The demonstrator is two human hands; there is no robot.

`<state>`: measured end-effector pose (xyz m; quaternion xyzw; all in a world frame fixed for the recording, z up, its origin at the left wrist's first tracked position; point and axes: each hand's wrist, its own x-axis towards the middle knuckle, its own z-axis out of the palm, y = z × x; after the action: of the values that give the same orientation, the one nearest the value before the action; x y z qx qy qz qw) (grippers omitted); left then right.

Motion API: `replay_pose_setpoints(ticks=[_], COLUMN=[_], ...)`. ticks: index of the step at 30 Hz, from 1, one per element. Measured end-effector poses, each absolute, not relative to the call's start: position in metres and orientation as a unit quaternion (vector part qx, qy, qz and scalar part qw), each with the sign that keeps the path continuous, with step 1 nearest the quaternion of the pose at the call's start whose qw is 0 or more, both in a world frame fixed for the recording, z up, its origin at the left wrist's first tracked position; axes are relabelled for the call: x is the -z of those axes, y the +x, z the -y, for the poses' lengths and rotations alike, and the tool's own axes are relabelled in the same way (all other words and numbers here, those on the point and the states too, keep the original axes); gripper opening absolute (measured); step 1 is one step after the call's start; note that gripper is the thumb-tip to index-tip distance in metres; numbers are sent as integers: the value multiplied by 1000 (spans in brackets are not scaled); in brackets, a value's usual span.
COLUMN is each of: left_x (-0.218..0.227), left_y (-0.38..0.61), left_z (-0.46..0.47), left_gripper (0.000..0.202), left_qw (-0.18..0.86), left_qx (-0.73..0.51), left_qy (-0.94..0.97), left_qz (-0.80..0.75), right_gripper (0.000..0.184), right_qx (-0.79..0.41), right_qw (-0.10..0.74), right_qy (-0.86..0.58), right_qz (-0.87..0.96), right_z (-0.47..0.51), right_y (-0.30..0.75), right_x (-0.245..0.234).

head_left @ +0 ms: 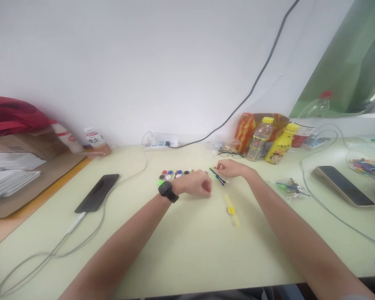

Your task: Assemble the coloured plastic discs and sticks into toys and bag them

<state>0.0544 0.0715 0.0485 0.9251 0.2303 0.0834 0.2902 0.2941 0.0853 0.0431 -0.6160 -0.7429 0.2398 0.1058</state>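
A pale yellow table (187, 250) meets a plain white wall (128, 62). The left hand (197, 183), curled shut, rests beside a row of small round coloured caps (174, 174). The right hand (234, 168) pinches shut just by thin green and blue sticks (218, 177) lying mid-table. Whether it grips them, I cannot tell.

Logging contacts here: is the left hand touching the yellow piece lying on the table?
Apart. The head view shows a strip of bare table between the left hand and the yellow piece.

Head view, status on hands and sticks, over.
Left hand curled, grip unclear. Right hand at the blue-green sticks, hold unclear. Yellow piece lies apart, nearer the person.
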Motion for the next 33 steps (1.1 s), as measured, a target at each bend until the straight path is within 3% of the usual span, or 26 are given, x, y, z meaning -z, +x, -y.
replay_pose_setpoints(ticks=[6,9,13,17,20,27,33], left_x=[-56,-57,-54,-51,-52,-61,-71], left_y=[48,48,49,44,36,25,25], left_z=[-76,-79,-80,-86,-92,-98,-102], left_gripper=[8,16,11,11,14,26,19], left_qw=[289,313,292,278,262,197,192], left_qx=[-85,-87,-52,-47,-72,-123,-249], left_qy=[929,928,938,939,938,941,910], left_qz=[-214,-183,-182,-199,-215,-247,-271], right_gripper=[14,21,28,39,42,30,30], right_qx=[-242,-331,-430,-451,-443,-420,-451], right_qw=[71,17,-97,-213,-248,-180,73], right_qy=[-584,-464,-334,-339,-378,-413,-392], right_qz=[772,822,834,798,775,788,799], right_z=[-74,-59,-42,-40,-42,-43,-44], right_y=[303,298,279,263,257,262,288], right_x=[-70,-88,-100,-91,-82,-85,-103])
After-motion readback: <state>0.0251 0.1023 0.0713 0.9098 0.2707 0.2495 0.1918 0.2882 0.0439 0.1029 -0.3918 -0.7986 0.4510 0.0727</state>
